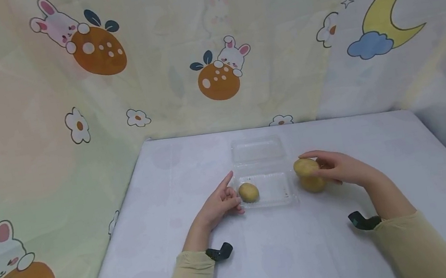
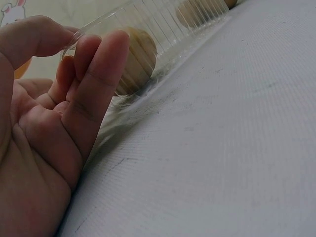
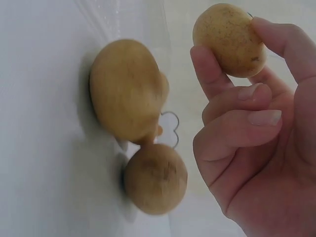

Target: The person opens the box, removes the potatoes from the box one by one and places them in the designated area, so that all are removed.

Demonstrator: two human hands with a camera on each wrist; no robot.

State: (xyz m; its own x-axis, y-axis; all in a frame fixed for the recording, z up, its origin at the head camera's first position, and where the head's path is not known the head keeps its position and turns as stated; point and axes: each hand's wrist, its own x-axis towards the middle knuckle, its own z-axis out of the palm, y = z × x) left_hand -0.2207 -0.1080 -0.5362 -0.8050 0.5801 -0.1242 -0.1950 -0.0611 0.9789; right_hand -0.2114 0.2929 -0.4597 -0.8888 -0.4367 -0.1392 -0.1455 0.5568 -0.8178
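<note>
A small yellow potato (image 1: 249, 192) lies in the left end of a clear plastic clamshell box (image 1: 273, 192), whose lid is folded back. My left hand (image 1: 220, 202) is at the box's left end, its index finger stretched out. In the left wrist view its thumb and fingers (image 2: 103, 64) pinch the rim, and the potato (image 2: 140, 61) shows through the ribbed wall. Right of the box, my right hand (image 1: 337, 169) holds another potato (image 3: 229, 39) between thumb and fingertips. Below it, more potatoes (image 3: 126, 91) rest on the table, partly hidden by this hand in the head view.
The open lid (image 1: 257, 149) lies flat behind the box. A pale cloth covers the table (image 1: 269, 267). Printed curtains (image 1: 153, 33) with rabbits and flowers hang behind and at the sides. Each wrist carries a black device (image 1: 220, 252).
</note>
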